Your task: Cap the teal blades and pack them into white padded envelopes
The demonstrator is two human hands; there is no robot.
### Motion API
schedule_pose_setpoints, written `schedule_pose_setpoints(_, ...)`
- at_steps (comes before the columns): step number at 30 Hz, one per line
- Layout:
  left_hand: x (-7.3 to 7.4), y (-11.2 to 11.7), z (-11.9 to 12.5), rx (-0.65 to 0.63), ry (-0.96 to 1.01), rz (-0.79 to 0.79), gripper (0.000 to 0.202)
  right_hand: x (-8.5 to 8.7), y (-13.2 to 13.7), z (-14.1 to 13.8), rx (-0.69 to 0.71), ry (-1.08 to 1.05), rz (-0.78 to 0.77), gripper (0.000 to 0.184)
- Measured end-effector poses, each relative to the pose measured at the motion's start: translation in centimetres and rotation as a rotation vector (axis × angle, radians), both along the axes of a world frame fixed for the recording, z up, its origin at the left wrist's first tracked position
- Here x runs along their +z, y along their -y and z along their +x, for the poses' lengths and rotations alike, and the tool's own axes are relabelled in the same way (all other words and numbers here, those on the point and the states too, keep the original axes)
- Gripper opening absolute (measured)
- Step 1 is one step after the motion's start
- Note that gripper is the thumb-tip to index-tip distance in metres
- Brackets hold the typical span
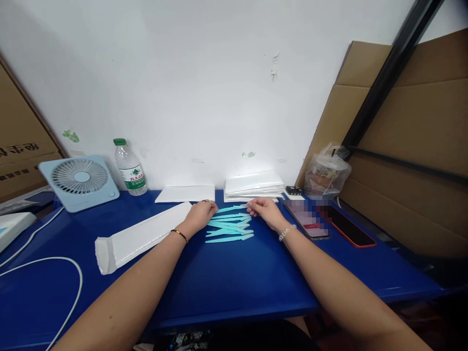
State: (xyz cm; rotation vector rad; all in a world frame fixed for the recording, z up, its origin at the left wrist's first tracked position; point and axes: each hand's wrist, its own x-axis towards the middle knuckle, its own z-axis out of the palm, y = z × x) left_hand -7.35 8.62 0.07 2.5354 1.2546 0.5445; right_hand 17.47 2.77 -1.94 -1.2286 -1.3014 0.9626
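Fig.: I see left hand (200, 213) and right hand (263, 208) w/ fingers curled, bracketing turquoise plastic sticks (229, 225) fanned on blue table (226, 278); pinch unclear. White sleeve (141, 237) lies near left, presumably within reach.

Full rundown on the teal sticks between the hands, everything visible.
The teal sticks are a loose pile of slim, flat, pale turquoise pieces, plastic by the look, tapering to points. They lie flat on the blue table, mostly parallel and running left to right, some overlapping. The left hand rests at their left ends; the right hand touches the upper ones at the right. Exact count unclear.
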Motion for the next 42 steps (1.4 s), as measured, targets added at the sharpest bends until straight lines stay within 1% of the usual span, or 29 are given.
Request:
schedule_pose_setpoints(4,-0.2,0.0,0.3,-0.034,0.042,-0.042,0.027,0.2,0.3,-0.8,0.049,-0.032,-0.014,0.035)
schedule_pose_setpoints(6,-0.2,0.1,0.4,-0.042,0.02,-0.056,0.029,0.1,0.3,-0.9,0.057,-0.014,-0.021,0.034)
schedule_pose_setpoints(9,0.1,0.5,0.4,-0.042,-0.038,-0.029,0.032,-0.1,0.1,-0.6,0.05,0.143,0.002,0.03)
schedule_pose_setpoints(10,0.3,0.7,0.4,-0.06,-0.059,-0.012,0.037,-0.2,0.1,-0.4,0.038,0.227,0.015,0.029)
schedule_pose_setpoints(11,0.4,1.0,0.3,-0.09,-0.085,0.002,0.048,-0.1,0.1,-0.2,0.024,0.318,0.032,0.027)
schedule_pose_setpoints(13,0.7,1.7,0.3,-0.167,-0.15,0.005,0.079,0.2,0.3,0.1,0.008,0.49,0.071,0.026)
schedule_pose_setpoints(14,0.8,2.1,0.4,-0.199,-0.185,-0.003,0.086,0.4,0.6,0.2,0.022,0.562,0.094,0.027)
schedule_pose_setpoints(15,0.9,2.4,0.6,-0.217,-0.216,-0.007,0.085,0.8,1.0,0.2,0.055,0.624,0.121,0.029)
schedule_pose_setpoints(16,1.0,2.8,0.8,-0.225,-0.239,-0.002,0.078,1.1,1.5,0.0,0.104,0.681,0.149,0.036)
schedule_pose_setpoints(18,1.1,3.5,1.2,-0.23,-0.271,0.024,0.058,1.7,2.4,-0.5,0.224,0.801,0.196,0.062)
schedule_pose_setpoints(19,1.2,3.9,1.5,-0.234,-0.289,0.044,0.049,2.0,2.9,-0.9,0.272,0.87,0.212,0.07)
schedule_pose_setpoints(20,1.2,4.2,1.8,-0.239,-0.31,0.07,0.041,2.2,3.3,-1.3,0.304,0.942,0.222,0.07)
schedule_pose_setpoints(21,1.2,4.4,2.0,-0.244,-0.333,0.1,0.034,2.3,3.6,-1.8,0.316,1.01,0.226,0.061)
schedule_pose_setpoints(23,1.1,4.8,2.4,-0.25,-0.378,0.166,0.022,2.5,3.9,-2.7,0.311,1.125,0.233,0.035)
schedule_pose_setpoints(24,1.0,4.9,2.6,-0.253,-0.395,0.198,0.019,2.5,4.0,-3.1,0.3,1.173,0.24,0.027)
schedule_pose_setpoints(25,0.8,5.0,2.8,-0.257,-0.406,0.225,0.017,2.5,4.0,-3.5,0.286,1.216,0.249,0.023)
schedule_pose_setpoints(27,0.4,5.0,3.0,-0.269,-0.416,0.247,0.016,2.5,4.0,-4.0,0.263,1.291,0.262,0.02)
schedule_pose_setpoints(30,0.0,5.0,3.2,-0.29,-0.412,0.236,0.016,2.4,4.0,-4.6,0.244,1.365,0.232,0.017)
schedule_pose_setpoints(32,-0.2,5.0,3.3,-0.303,-0.411,0.24,0.018,2.2,3.8,-4.9,0.229,1.4,0.212,0.018)
schedule_pose_setpoints(35,-0.5,5.0,3.3,-0.316,-0.411,0.262,0.021,1.9,3.7,-5.1,0.229,1.42,0.227,0.022)
schedule_pose_setpoints(37,-0.6,5.0,3.3,-0.323,-0.402,0.282,0.021,2.1,3.8,-5.0,0.259,1.386,0.225,0.025)
schedule_pose_setpoints(39,-0.5,5.0,3.2,-0.334,-0.395,0.291,0.019,2.7,4.1,-4.6,0.29,1.314,0.185,0.023)
schedule_pose_setpoints(42,0.2,5.0,3.0,-0.331,-0.388,0.247,0.018,3.9,4.6,-3.4,0.319,1.118,0.114,0.024)
